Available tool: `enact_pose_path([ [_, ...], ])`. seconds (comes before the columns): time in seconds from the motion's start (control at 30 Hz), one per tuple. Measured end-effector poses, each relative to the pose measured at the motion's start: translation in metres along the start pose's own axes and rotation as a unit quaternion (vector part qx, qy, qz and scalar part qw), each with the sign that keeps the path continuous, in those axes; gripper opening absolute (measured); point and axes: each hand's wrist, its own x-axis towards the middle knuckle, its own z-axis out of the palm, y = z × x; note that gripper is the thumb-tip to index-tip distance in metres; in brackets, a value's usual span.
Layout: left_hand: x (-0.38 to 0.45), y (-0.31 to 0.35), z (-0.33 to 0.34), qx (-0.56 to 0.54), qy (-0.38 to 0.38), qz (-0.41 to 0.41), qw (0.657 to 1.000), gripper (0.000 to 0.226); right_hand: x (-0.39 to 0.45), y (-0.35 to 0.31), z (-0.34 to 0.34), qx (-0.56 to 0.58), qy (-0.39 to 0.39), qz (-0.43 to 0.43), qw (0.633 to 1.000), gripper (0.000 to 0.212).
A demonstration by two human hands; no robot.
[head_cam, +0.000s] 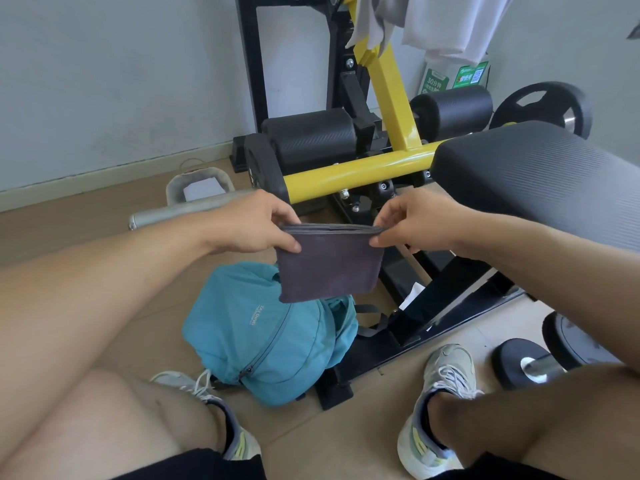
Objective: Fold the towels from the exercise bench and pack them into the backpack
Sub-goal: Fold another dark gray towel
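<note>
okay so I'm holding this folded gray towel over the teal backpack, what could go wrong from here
Two risks. The folded towel hangs only from pinches at its top corners by the left hand and right hand, so the layers could fall open on the way down. The backpack lies slumped on the floor, and the one zipper in view looks closed; no opening shows, so you may need to free a hand first.

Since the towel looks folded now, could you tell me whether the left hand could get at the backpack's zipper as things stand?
Probably not yet: the left hand and right hand both pinch the folded towel, which hangs over the backpack. Its zipper itself lies uncovered.
</note>
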Motion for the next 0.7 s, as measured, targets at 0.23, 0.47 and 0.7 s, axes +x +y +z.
enact_pose_path([
  [0.23, -0.002, 0.017, 0.006, -0.055, -0.013, 0.066, 0.996, 0.018, -0.005, -0.003, 0.012, -0.136, -0.085, -0.072, 0.984, 0.061],
  [0.47, -0.008, 0.03, 0.009, -0.137, -0.021, 0.081, 0.987, 0.03, -0.006, -0.021, 0.023, -0.124, -0.057, -0.16, 0.978, 0.031],
  [0.7, -0.016, 0.018, 0.003, -0.117, -0.113, -0.012, 0.987, 0.045, -0.004, -0.008, 0.004, 0.204, -0.153, -0.099, 0.962, 0.027],
])
